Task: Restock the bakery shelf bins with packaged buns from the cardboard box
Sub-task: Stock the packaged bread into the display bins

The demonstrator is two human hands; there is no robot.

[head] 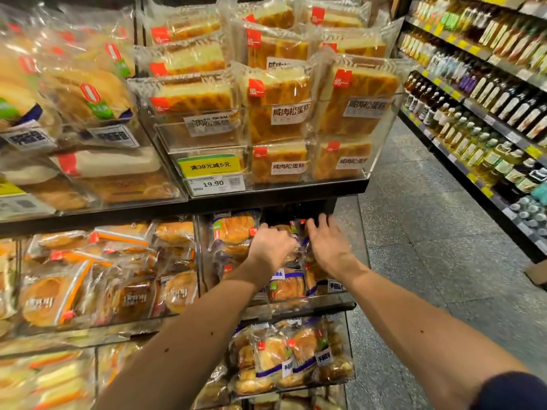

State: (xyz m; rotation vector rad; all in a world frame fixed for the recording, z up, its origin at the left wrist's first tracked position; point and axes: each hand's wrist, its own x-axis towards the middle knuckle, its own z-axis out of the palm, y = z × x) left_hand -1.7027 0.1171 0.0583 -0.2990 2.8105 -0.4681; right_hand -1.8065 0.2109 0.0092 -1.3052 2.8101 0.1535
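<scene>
Right hand (327, 247), left hand (272, 247) on packaged buns (286, 287)

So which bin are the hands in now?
The middle-shelf bin at the right end, just under the yellow tag. The left hand and right hand both reach into it; no other is touched.

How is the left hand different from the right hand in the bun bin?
The left hand curls its fingers round a bun packet; the right hand has its fingers straighter and spread. The left hand shows knuckles; the right hand shows its flat back. Both reach into the same clear bin.
</scene>
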